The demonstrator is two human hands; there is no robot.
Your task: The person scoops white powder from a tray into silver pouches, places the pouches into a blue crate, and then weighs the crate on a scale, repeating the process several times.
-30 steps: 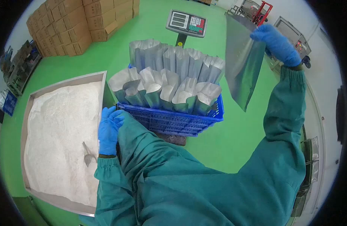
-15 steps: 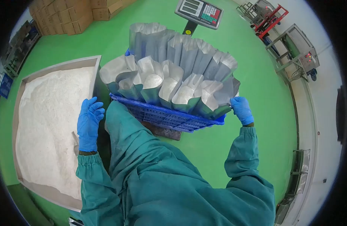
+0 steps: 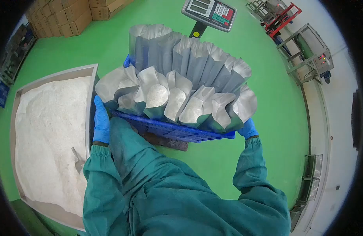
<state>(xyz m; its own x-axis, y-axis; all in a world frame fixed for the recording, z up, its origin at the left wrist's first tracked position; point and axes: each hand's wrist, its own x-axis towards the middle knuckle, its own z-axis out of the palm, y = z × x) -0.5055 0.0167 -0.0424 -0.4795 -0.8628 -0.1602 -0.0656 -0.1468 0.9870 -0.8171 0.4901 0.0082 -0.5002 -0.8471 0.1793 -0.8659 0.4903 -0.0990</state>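
Observation:
A blue plastic crate (image 3: pixel 169 129) stands before me, packed with silvery open-topped bags (image 3: pixel 157 94). White powder shows inside several front bags. My left hand (image 3: pixel 102 122), in a blue glove, is at the crate's left end, its visible fingers stretched upward beside the leftmost bag. At the opposite end my right hand (image 3: pixel 248 129), also gloved, is against the crate's corner beneath a flared bag; its fingers are hidden. To my left is a large tray (image 3: pixel 94 84) of white powder (image 3: pixel 51 137), with a metal scoop (image 3: pixel 78 160) lying on it.
Behind the bags rises a scale display (image 3: pixel 209 13) on a post. Cardboard boxes (image 3: pixel 59 17) are stacked at the far left. Along the right wall stand a metal machine (image 3: pixel 309 55) and a red-framed lift (image 3: pixel 281 21). A dark base (image 3: pixel 167 142) shows under the crate.
My left hand has moved from above the tray's edge to the crate's left end. My right hand has let go of a bag's edge and dropped to the crate's right corner.

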